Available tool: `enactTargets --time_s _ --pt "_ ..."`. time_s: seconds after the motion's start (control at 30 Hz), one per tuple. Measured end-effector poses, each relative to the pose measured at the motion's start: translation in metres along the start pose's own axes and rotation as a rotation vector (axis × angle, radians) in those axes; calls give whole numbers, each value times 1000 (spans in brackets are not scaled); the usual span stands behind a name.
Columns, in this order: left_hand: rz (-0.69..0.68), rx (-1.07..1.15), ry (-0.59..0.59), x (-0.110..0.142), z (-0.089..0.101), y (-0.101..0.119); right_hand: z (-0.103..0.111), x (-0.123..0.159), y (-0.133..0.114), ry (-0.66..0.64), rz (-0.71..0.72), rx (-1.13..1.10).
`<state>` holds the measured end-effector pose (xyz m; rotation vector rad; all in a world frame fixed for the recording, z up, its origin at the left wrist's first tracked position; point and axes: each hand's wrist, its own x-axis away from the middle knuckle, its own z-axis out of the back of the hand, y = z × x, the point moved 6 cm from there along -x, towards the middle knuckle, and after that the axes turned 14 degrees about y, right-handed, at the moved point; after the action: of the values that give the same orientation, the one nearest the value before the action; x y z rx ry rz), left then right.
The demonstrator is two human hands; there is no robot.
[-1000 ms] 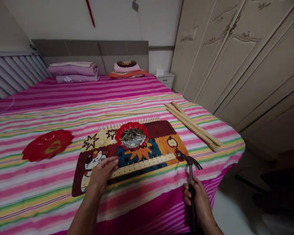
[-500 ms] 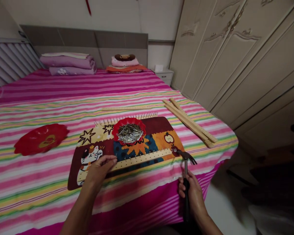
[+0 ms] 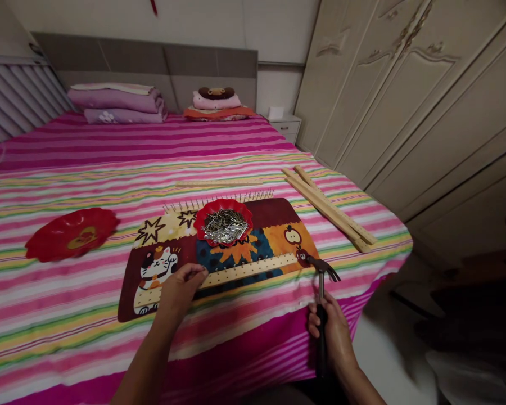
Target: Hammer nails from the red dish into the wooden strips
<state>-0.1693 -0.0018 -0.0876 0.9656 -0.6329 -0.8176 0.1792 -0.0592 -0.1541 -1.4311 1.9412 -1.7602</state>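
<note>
My left hand (image 3: 180,289) rests on a pale wooden strip (image 3: 253,269) studded with a row of nails, its fingertips pinched together at the strip. The strip lies across a colourful cartoon mat (image 3: 278,220) on the striped bed. My right hand (image 3: 332,332) is closed round the black handle of a claw hammer (image 3: 321,271), whose head hovers at the strip's right end. A red dish of loose nails (image 3: 223,226) stands on the mat just beyond the strip. A second nailed strip (image 3: 219,201) lies along the mat's far edge.
An empty red dish (image 3: 69,233) lies on the bed to the left. Spare wooden strips (image 3: 329,209) lie at the right near the bed's corner, another (image 3: 219,183) lies behind the mat. Folded bedding (image 3: 118,103) is stacked at the headboard. A wardrobe (image 3: 405,95) stands at the right.
The view has shifted slightly. My left hand's fingers have drawn in from flat on the strip to a pinch. The hammer stays in my right hand at the strip's right end.
</note>
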Motion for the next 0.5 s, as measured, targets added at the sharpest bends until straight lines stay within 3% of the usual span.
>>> enactTargets --time_s 0.5 --pt "-49 -71 29 7 1 10 0 1 0 -6 -3 -8"
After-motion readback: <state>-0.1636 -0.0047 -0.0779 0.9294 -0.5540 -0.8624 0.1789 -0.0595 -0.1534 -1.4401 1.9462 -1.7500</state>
